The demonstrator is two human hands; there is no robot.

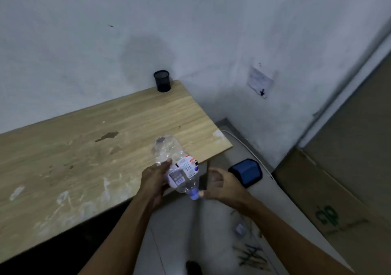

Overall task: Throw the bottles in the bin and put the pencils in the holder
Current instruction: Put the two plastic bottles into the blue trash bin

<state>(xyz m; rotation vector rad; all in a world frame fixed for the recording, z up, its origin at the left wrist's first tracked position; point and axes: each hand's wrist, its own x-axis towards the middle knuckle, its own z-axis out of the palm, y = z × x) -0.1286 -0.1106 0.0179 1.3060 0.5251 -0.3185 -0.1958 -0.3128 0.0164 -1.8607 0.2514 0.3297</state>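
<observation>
My left hand grips a crumpled clear plastic bottle by its body, just off the table's near right corner. The bottle carries a white label and points its blue cap toward me. My right hand has its thumb and fingers at the cap, the other fingers loosely curled. A black mesh pencil holder stands at the table's far corner against the wall. A blue bin sits on the floor to the right of the table. Several pencils lie scattered on the floor by my right forearm.
The wooden table has pale stains and a dark patch. A white cable runs along the floor by the wall. A large cardboard box fills the right side. A small pale object lies on the floor near the pencils.
</observation>
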